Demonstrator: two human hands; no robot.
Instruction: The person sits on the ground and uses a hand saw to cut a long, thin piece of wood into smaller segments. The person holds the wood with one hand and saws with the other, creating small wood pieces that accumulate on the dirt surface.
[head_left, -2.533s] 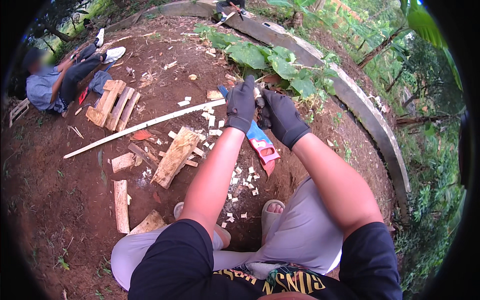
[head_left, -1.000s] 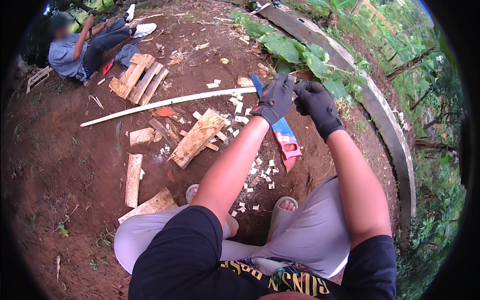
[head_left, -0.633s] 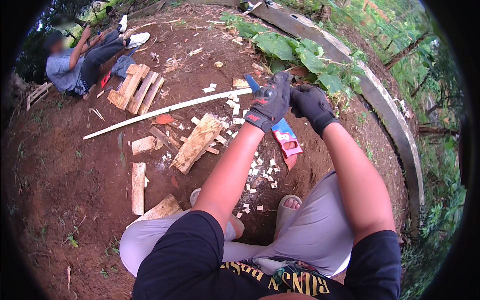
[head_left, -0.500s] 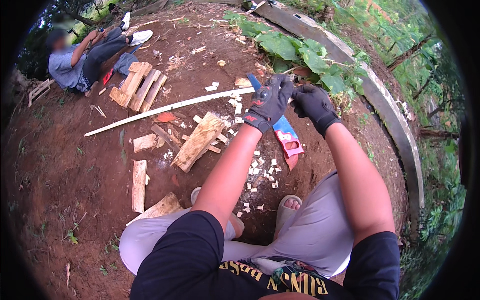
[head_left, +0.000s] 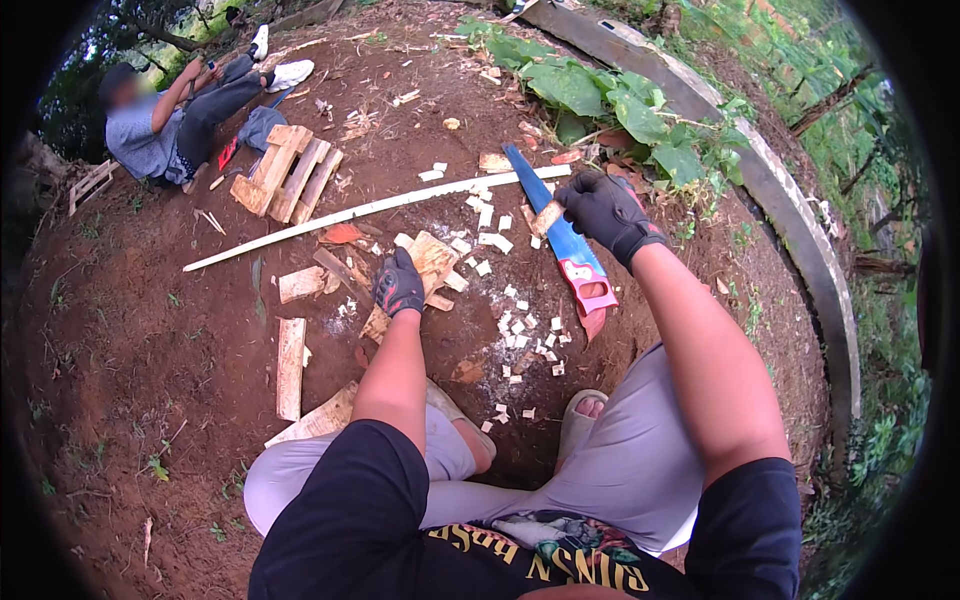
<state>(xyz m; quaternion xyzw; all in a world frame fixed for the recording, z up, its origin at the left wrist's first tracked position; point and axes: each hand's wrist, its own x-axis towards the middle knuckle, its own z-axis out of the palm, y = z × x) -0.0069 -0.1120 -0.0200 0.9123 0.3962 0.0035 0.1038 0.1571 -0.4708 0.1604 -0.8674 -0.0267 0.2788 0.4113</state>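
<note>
A long, thin, pale wooden strip (head_left: 370, 208) runs slantwise across the upper middle of the frame, from the dirt at centre left up toward the right, lying flat on the red-brown ground. Just right of centre lies a handsaw (head_left: 560, 235) with a blue blade and a red-and-white handle; its blade tip points to the upper middle and its handle toward the person's right knee, and the blade crosses the strip's upper end.

At centre, a broad, light-coloured wooden block (head_left: 425, 270) lies flat on the soil, its pale, rough face up. The left hand (head_left: 399, 285), in a dark glove with red marks, is pressed down on the block's left part with fingers curled over it.

The right hand (head_left: 605, 208), in a black glove, is at upper right of centre, closed around a small tan offcut (head_left: 546, 217) held just above the saw blade.

Many small, pale square wood chips (head_left: 520, 325) are scattered over the ground between the block and the person's sandalled feet.

In the upper left, another person sits beside a stack of short planks (head_left: 288, 172).
</note>
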